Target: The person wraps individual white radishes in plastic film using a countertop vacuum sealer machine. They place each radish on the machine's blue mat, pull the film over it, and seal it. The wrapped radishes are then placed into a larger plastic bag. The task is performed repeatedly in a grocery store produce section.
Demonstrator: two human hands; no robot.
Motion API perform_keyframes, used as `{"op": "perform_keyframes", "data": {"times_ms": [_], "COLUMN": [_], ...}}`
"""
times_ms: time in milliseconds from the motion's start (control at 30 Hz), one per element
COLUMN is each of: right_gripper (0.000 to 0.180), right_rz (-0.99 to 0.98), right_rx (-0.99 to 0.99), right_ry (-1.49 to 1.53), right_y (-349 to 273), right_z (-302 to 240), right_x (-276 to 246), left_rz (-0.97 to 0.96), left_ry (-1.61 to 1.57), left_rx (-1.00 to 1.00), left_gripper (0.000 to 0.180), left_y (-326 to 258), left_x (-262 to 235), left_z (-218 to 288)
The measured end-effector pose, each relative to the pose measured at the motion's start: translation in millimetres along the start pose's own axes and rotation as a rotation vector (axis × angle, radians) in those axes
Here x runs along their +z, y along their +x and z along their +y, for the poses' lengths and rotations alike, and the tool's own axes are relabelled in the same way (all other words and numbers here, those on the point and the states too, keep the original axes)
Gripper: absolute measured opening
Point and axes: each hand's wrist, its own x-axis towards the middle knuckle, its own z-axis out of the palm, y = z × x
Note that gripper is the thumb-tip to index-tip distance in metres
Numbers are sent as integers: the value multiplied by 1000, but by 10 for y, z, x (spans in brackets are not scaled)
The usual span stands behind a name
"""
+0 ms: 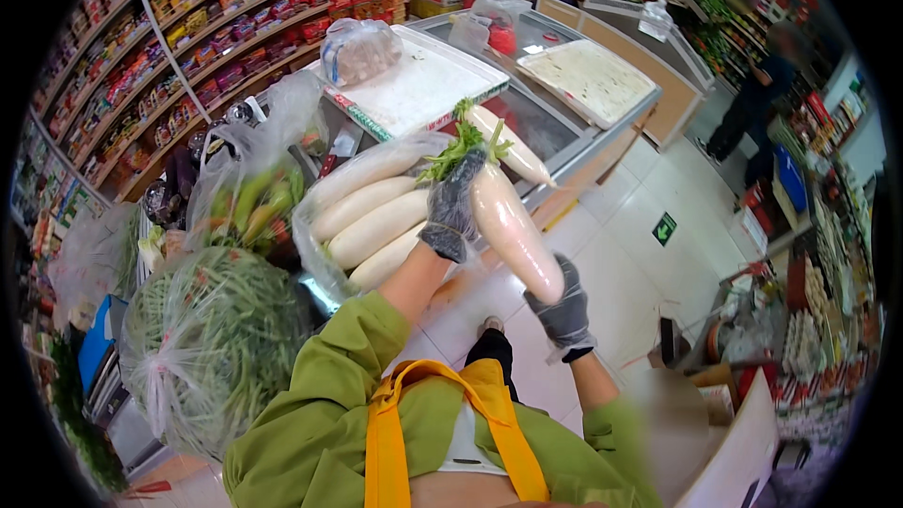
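Held out before me is a large white radish [511,226] with a shiny surface and green leaf stubs. My left hand [451,202], in a dark glove with clear plastic over it, grips its leafy top end. The lower tip rests in the fingers of my right hand [562,309], which wears a grey glove. Behind the held one, another white radish [513,146] lies at the edge of the display case. Several more white radishes [376,216] fill a clear plastic bag to the left of my left hand. A knife [340,148] lies beyond that bag.
A big bag of green beans [212,343] and a bag of green peppers [259,202] stand at left. White trays [423,75] sit on the display case, one carrying a bagged item [360,52]. Snack shelves [226,28] line the far left. A person [752,94] stands at far right.
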Motion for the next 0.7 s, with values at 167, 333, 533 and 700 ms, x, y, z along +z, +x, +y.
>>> {"op": "perform_keyframes", "data": {"times_ms": [167, 333, 533, 700], "right_gripper": [66, 80, 67, 62], "right_rz": [-325, -263, -266, -863], "right_rx": [-3, -200, -195, 319], "right_ry": [318, 187, -230, 356], "right_y": [1439, 2549, 3591, 3652], "right_z": [877, 1476, 2301, 3241], "right_x": [-273, -229, 113, 543], "left_rz": [-468, -302, 261, 94], "left_ry": [-134, -45, 77, 52], "left_rx": [-135, -84, -2, -340], "left_gripper": [36, 30, 31, 44], "left_y": [983, 2126, 3393, 3761], "left_x": [488, 870, 561, 51], "left_z": [-81, -348, -908, -1207]}}
